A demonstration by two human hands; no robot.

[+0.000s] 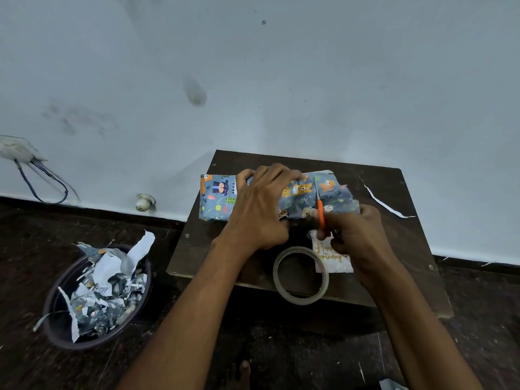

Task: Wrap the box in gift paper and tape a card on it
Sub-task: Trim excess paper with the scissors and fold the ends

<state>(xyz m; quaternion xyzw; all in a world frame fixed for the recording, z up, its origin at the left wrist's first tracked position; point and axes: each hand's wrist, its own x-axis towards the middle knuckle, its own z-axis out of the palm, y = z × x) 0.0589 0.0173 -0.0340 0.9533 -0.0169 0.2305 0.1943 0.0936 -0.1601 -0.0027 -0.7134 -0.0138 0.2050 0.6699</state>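
On my table (408, 192) I count one wrapped box (218, 197), one tape roll (300, 275), one card (334, 258), one pair of scissors (320, 212), one paper strip (382, 202); left of it, one scrap bowl (60, 311).

The box (218, 197), wrapped in blue animal-print gift paper (332, 198), lies lengthwise at the board's twelve o'clock edge. The white "Happy Birthday" card (336, 261) lies flat at its five o'clock.
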